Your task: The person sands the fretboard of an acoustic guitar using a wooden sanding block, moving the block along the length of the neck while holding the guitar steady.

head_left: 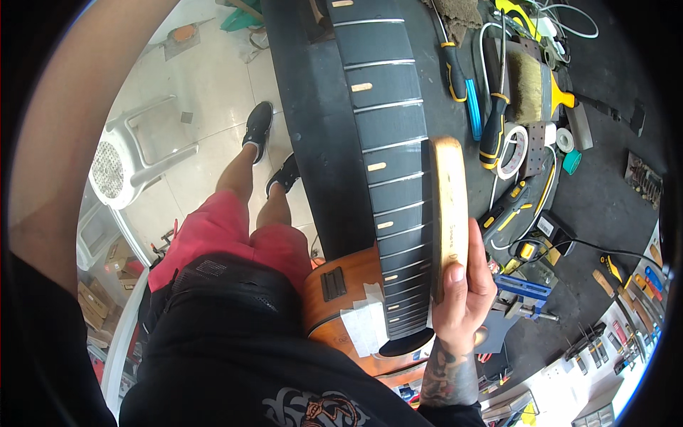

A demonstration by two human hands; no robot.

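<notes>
In the head view, the right hand [466,302] is closed around the lower end of 1 long, straight, pale wooden block [450,199], the thumb on its upper face and the fingers along its 3 o'clock side. The block lies lengthwise at the 3 o'clock edge of 1 long black fretboard [393,186] with silver metal frets; I cannot tell whether it touches them. The left hand is out of view, so its grip cannot be told.

Counted from the block: 1 orange-brown wooden guitar body [359,263] at 8 o'clock, 1 white tape patch [365,324] at 7, 2 black-and-yellow-handled screwdrivers [492,135] between 12 and 1, 1 wide yellow-handled brush [535,89] at 1, and 2 black shoes [259,122] at 10.

A bare black strip [320,142] runs beside the fretboard's 9 o'clock edge, with pale floor tiles [213,85] beyond. Towards 2 o'clock, the screwdrivers and brush narrow the room.
</notes>
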